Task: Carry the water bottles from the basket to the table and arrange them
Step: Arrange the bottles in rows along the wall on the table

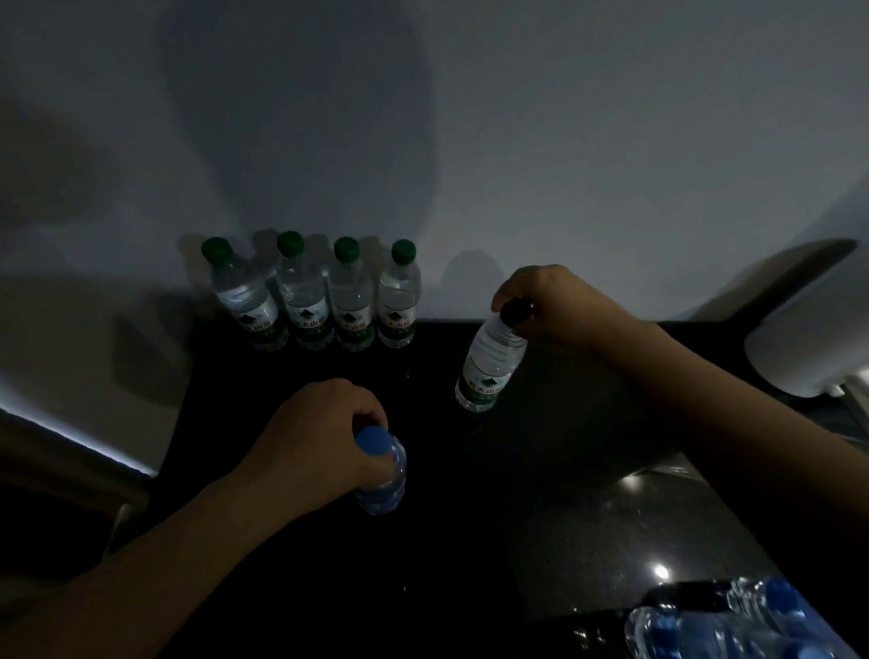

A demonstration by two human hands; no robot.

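My left hand [322,429] grips the neck of a blue-capped water bottle [385,481] standing on the black table [482,551]. My right hand [556,306] holds a green-label bottle [489,366] by its dark cap, tilted, its base at or just above the tabletop. Several green-capped bottles [317,304] stand in a row against the wall at the table's far edge. More blue-capped bottles [724,630] lie in a dark basket [683,595] at the lower right.
A grey wall [463,128] rises right behind the table. A white rounded appliance [821,342] stands at the right edge. On the left the table ends at a dark drop beside a lit strip [63,435].
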